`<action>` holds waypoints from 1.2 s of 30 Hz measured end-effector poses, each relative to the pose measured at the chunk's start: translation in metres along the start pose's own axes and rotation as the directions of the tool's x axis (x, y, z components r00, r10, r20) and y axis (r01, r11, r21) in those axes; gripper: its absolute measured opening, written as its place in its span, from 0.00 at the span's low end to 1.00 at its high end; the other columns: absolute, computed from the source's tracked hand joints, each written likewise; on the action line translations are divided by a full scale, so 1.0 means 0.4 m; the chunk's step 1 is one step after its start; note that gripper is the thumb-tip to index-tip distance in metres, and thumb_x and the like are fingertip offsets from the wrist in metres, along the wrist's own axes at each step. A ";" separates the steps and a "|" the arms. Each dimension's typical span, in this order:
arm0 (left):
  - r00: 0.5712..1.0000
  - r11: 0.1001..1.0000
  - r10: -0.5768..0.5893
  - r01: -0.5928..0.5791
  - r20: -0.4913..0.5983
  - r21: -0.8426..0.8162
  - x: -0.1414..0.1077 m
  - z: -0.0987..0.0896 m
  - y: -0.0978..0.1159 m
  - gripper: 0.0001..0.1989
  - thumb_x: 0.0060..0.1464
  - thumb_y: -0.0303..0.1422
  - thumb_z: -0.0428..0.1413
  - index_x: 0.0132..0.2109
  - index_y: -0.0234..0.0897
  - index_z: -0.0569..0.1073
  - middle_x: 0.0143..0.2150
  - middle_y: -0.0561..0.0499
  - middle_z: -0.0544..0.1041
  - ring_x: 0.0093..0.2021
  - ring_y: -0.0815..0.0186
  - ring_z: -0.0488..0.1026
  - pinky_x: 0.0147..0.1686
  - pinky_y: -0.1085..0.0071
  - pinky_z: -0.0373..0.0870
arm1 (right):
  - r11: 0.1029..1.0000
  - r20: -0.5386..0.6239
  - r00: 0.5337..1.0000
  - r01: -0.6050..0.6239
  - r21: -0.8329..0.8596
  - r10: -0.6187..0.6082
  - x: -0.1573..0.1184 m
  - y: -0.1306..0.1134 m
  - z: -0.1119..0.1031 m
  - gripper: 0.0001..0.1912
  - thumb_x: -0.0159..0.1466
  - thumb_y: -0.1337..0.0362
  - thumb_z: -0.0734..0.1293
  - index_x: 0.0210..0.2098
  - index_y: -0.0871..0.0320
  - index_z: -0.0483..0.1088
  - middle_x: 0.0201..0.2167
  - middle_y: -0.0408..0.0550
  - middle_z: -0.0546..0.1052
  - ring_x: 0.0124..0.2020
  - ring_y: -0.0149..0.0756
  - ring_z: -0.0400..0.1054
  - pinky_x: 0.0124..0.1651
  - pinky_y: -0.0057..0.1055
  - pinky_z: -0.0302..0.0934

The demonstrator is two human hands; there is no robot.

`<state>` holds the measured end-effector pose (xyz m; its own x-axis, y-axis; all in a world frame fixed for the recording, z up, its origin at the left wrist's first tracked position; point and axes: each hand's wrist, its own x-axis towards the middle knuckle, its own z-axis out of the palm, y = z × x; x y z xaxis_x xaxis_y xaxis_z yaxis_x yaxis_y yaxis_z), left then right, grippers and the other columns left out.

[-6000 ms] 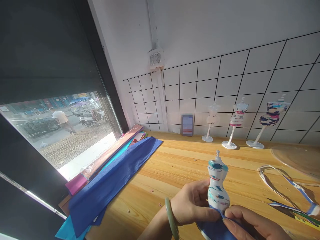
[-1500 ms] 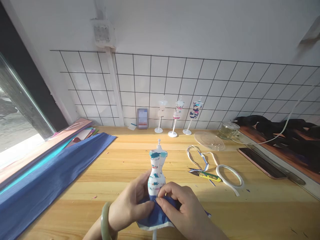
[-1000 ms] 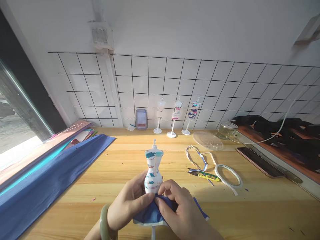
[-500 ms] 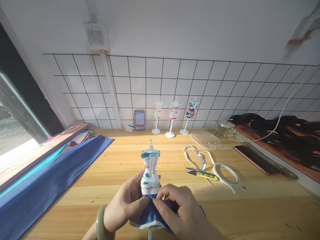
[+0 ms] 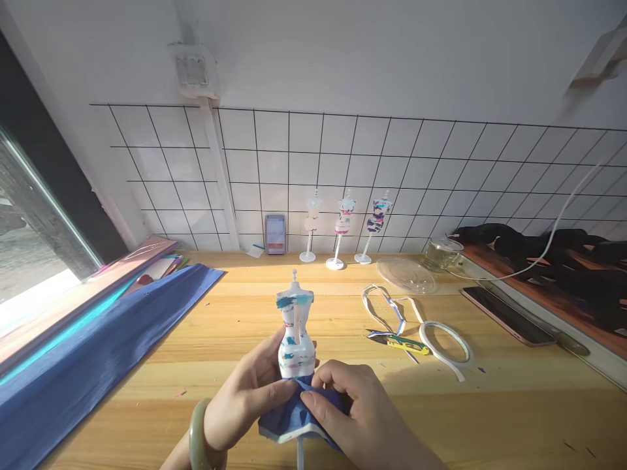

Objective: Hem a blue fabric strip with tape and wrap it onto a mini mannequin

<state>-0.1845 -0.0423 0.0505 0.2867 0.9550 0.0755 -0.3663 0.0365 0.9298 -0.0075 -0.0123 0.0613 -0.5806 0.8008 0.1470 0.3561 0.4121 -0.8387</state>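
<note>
A small white mannequin (image 5: 296, 356) with teal and pink smears stands upright on a thin post in front of me. Around its hips sits a blue skirt (image 5: 289, 416) with a pale strip along its lower edge. My left hand (image 5: 257, 385), a green bangle at its wrist, wraps the mannequin from behind, with its thumb pressing the skirt's top edge. Thumb and forefinger of my right hand (image 5: 345, 405) pinch the skirt at the front right. Part of the skirt is hidden under the right hand.
Yellow-green snips (image 5: 401, 343), a tape roll (image 5: 448, 343) and white strips (image 5: 375, 303) lie to the right, near a phone (image 5: 509, 316). Behind stand three more mannequins, the middle one (image 5: 345, 225) pinkish, and a propped phone (image 5: 275, 235). A blue sheet (image 5: 98, 365) spans the left.
The mannequin's lower part and skirt have shifted slightly right, and its tilt has changed a little. Both hands keep their hold. The background has shifted slightly with the camera.
</note>
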 end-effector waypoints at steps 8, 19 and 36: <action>0.997 0.997 0.073 -0.072 0.020 -0.003 0.004 0.004 -0.005 0.26 0.51 0.29 0.57 0.57 0.42 0.63 0.50 0.45 0.72 0.50 0.56 0.68 0.51 0.60 0.61 | 0.997 -0.016 0.999 0.035 -0.063 -0.036 -0.005 -0.012 -0.007 0.09 0.60 0.62 0.60 0.27 0.56 0.69 0.19 0.40 0.70 0.23 0.29 0.61 0.25 0.23 0.53; 0.993 0.995 0.097 -0.098 0.063 0.013 0.003 0.014 -0.009 0.25 0.52 0.30 0.56 0.57 0.42 0.61 0.51 0.45 0.70 0.50 0.57 0.67 0.52 0.60 0.59 | 0.979 -0.119 0.985 0.100 -0.180 -0.122 -0.012 0.000 0.010 0.04 0.58 0.65 0.63 0.29 0.52 0.70 0.23 0.38 0.75 0.27 0.31 0.66 0.33 0.25 0.57; 0.996 0.995 0.085 -0.085 -0.002 0.043 0.004 0.015 0.003 0.26 0.50 0.31 0.57 0.57 0.39 0.62 0.47 0.44 0.72 0.47 0.57 0.69 0.50 0.59 0.61 | 0.959 -0.187 0.972 0.086 -0.269 -0.139 -0.018 0.005 0.015 0.04 0.58 0.61 0.64 0.29 0.51 0.72 0.21 0.40 0.75 0.26 0.34 0.67 0.32 0.26 0.61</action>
<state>-0.1791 -0.0426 0.0538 0.2530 0.9551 0.1540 -0.3513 -0.0576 0.9345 -0.0070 -0.0200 0.0556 -0.4776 0.8025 0.3577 0.4889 0.5810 -0.6507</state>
